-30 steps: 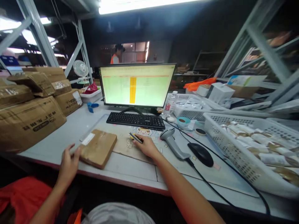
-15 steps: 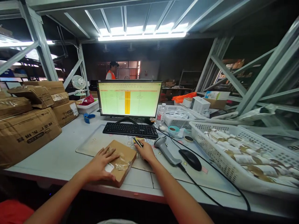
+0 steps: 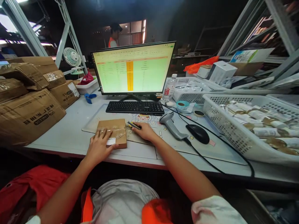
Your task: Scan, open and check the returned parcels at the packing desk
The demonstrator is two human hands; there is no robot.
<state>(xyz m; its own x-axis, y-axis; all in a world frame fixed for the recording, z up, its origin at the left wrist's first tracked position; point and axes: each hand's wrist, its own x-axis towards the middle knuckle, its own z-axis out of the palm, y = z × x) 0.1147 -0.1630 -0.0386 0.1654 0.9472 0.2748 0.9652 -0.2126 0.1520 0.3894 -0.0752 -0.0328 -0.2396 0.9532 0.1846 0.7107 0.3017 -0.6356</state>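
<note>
A small flat cardboard box (image 3: 119,124) lies near the table's front edge, with clear tape across its top and a white label (image 3: 111,141). My left hand (image 3: 100,144) rests on its left part, fingers spread over the top. Just right of the box, my right hand (image 3: 144,131) is closed around a yellow and black utility knife (image 3: 133,125), its tip pointing left toward the box's edge. Both box and knife are by the patterned desk mat (image 3: 154,119).
Behind stand a keyboard (image 3: 135,107) and a monitor (image 3: 149,74). A barcode scanner (image 3: 173,126), mouse (image 3: 198,133) and cable lie right. Farther right is a white basket (image 3: 224,137) of wrapped rolls. Cartons (image 3: 30,116) are stacked left. A bottle (image 3: 169,88) stands beside the monitor.
The box has turned so its edges sit squarer to the table. My right hand has brought the knife closer to the box's right side. The camera view has tilted down.
</note>
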